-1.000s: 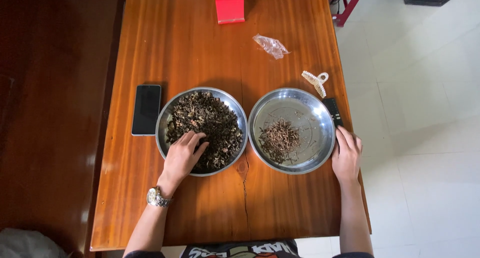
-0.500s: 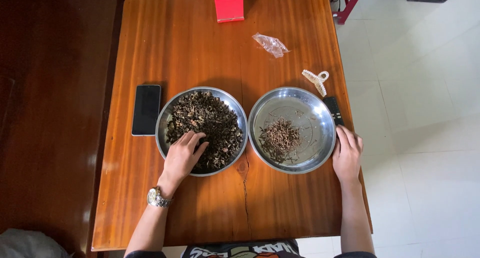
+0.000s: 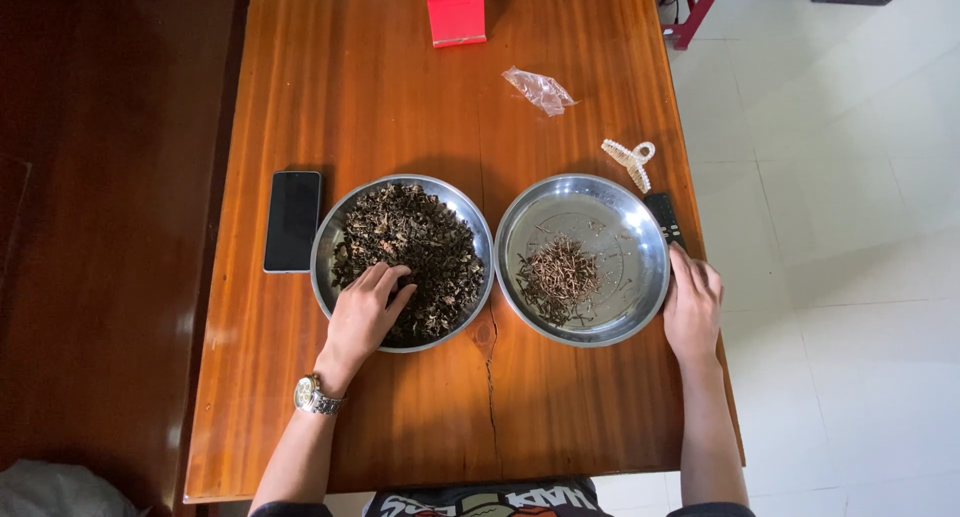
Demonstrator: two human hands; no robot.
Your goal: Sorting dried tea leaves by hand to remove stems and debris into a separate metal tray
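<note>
Dark dried pieces heaped in left steel dish, table centre; left hand rests on heap, fingers curled loosely into it, grasp unclear. Thin brown stems lie in right steel dish; right hand flat against rim, steadying. Risk: careless scoop flicks pieces over rim onto wooden table, near phone.

- The left hand, wearing a wristwatch, sits slightly lower in the round steel bowl of dark dried leaves, fingers now curling inward over the leaf heap nearer its rim.
</note>
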